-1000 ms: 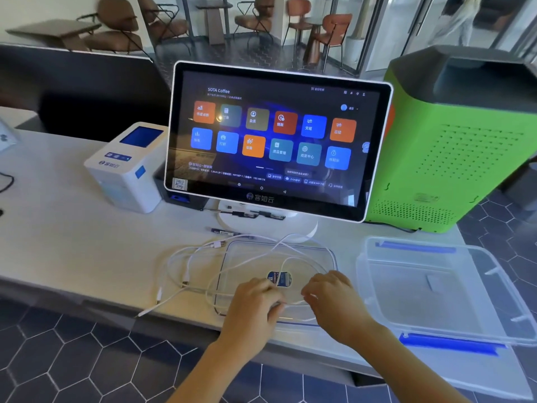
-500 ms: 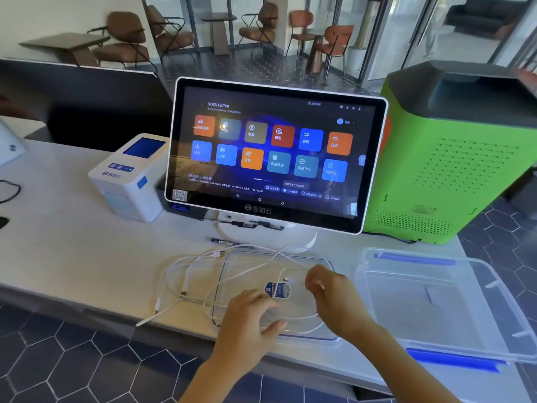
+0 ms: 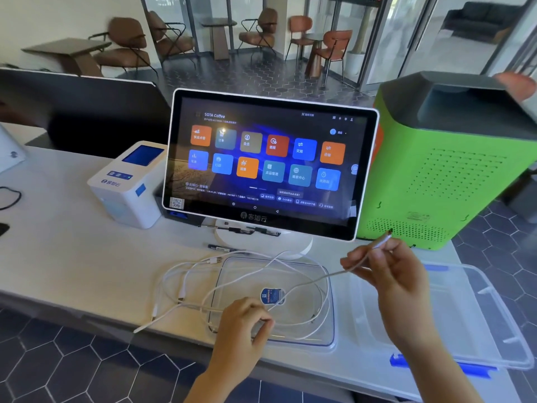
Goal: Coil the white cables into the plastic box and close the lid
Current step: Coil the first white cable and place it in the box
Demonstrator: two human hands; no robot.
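Note:
A clear plastic box sits at the counter's front edge, with a round blue label on its bottom. White cables lie tangled, partly inside the box and partly spilling onto the counter to its left. My right hand is raised above the box's right side and pinches one white cable near its plug end, which points up and right. My left hand rests over the box's front left corner, fingers curled on cable strands. The clear lid with blue latches lies to the right of the box.
A touchscreen terminal stands right behind the box. A white receipt printer is to its left, a green machine to its right. Pens lie by the terminal's base. The counter edge runs just under my wrists.
My right hand has lifted up and to the right out of the box, pulling one cable end with it. My left hand stayed at the box's front left.

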